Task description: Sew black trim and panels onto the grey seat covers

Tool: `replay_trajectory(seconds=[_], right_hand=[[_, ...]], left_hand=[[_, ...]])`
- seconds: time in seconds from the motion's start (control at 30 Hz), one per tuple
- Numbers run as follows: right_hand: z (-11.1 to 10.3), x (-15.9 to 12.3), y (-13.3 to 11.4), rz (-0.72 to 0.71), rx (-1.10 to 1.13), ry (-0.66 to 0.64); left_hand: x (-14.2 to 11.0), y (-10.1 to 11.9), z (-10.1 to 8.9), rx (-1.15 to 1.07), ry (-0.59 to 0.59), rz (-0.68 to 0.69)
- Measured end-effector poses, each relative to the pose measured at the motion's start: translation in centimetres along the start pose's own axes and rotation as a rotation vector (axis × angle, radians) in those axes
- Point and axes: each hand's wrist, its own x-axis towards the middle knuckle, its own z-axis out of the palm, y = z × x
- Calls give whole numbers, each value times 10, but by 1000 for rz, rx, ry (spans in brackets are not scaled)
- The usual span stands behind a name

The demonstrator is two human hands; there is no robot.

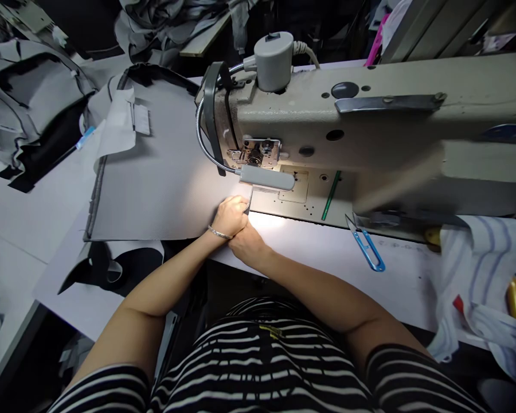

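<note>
A large grey fabric panel (155, 189) with a dark edge lies flat to the left of the sewing machine (309, 115). At the panel's right edge, just in front of the machine's needle area, my left hand (230, 215) is closed on the fabric. A silver bracelet (219, 233) circles that wrist. My right hand (247, 244) presses against the left one, its fingers closed at the same edge and partly hidden. A lit lamp (266, 178) hangs over the stitching spot and covers part of the needle.
Blue thread snips (367, 246) lie right of my hands, beside a green strip (331, 195) on the machine bed. A striped cloth (481, 258) hangs at the table's right. Sewn grey pieces (47, 92) are piled left, with more fabric (155, 28) behind.
</note>
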Motion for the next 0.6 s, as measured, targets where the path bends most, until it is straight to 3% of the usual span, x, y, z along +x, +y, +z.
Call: replay_trajectory(seconds=[0.2,0.33,0.43,0.6], right_hand=[[6,15,22,25,-40,35],[6,20,31,86,-69,90],[5,15,26,80,-94,123],[6,-1,-1,-56,-176,121]], left_hand=[[27,0,2,46,9,-52],[38,-2,10,34,144,-125],[29,-6,11,-27,211,-74],[-9,-22,3,-96,187,146]])
